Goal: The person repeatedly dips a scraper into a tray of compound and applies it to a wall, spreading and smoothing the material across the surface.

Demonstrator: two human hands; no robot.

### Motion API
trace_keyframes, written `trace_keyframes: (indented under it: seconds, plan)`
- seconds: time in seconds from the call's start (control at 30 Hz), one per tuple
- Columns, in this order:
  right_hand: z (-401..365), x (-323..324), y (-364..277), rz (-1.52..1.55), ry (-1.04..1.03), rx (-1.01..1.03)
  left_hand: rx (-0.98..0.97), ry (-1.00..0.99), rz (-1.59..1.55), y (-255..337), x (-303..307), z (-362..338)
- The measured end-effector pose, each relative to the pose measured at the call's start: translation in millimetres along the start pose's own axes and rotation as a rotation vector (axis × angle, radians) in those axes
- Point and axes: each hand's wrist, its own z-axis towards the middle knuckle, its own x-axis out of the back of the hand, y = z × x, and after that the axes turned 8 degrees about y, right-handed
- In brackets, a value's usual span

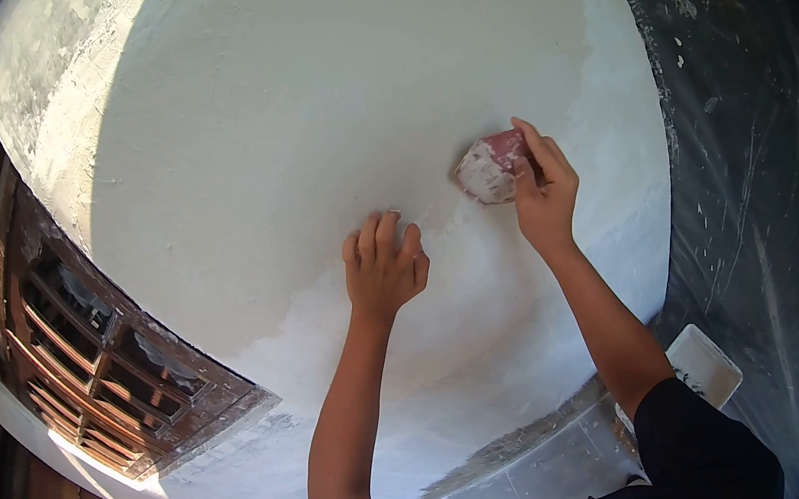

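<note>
A wall fills most of the view, coated in pale grey plaster that looks damp above and whiter lower down. My right hand grips a flat red scraper-like piece between thumb and fingers. White putty covers much of that piece, and its face is held against or very close to the wall. To the left and a little lower, my left hand rests its bent, parted fingers on the wall, with nothing visible in it.
A brown wooden window frame with slats is at the left. Dark plastic sheeting hangs along the right side. A white rectangular tub stands low at the right, beside my right arm. Grey floor tiles run along the wall's foot.
</note>
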Motion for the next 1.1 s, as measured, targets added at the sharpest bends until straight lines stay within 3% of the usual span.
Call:
trace_keyframes:
  seconds: [0.07,0.1,0.13,0.2,0.23,0.27,0.33,0.4,0.47,0.53,0.6,0.67,0.73,0.8,0.87,0.93,1.0,1.07,1.1]
  plan:
    - [-6,0,-13,-0.007,-0.385,0.126,0.006,-0.004,-0.001,1,2,0]
    - [-7,-3,-9,-0.045,-0.421,0.135,0.011,-0.016,-0.004,2,3,2]
    - [-4,-2,-5,-0.044,-0.422,0.131,0.013,-0.026,-0.006,2,4,2]
    - [6,2,3,-0.060,-0.082,0.026,0.006,-0.020,0.003,2,3,1]
    - [6,2,4,-0.014,-0.041,0.056,0.003,-0.011,0.010,1,2,2]
    - [1,1,3,-0.011,-0.041,0.055,0.002,-0.012,0.012,1,2,2]
    - [-11,2,-7,0.014,-0.453,0.061,0.028,-0.001,0.021,3,2,2]
    - [-8,2,3,-0.034,-0.421,0.044,0.035,-0.004,0.023,5,3,2]
    - [1,5,11,-0.032,-0.049,0.008,0.035,0.005,0.034,2,2,3]
    - [-5,5,-2,0.024,-0.068,-0.052,0.030,0.005,0.020,3,2,2]
    - [-14,2,-11,0.022,-0.474,0.028,0.025,-0.017,0.012,3,4,2]
    - [-11,2,3,-0.036,-0.395,0.107,0.012,-0.043,0.004,3,5,1]
    - [2,7,2,-0.070,-0.052,0.026,0.010,-0.012,0.012,2,2,2]
    - [-5,6,-6,-0.031,-0.088,-0.011,0.012,-0.009,0.010,1,1,2]
    - [-16,-1,-7,-0.013,-0.433,0.077,0.013,-0.016,0.000,3,2,2]
    - [-15,3,0,-0.019,-0.370,0.059,0.022,-0.028,0.009,2,4,2]
    - [-6,6,2,0.023,-0.085,-0.029,0.018,-0.017,0.010,0,3,2]
    - [-17,3,-7,-0.020,-0.419,0.030,0.015,-0.018,0.000,2,3,2]
    - [-19,0,0,-0.044,-0.357,0.038,0.023,-0.023,0.002,2,4,3]
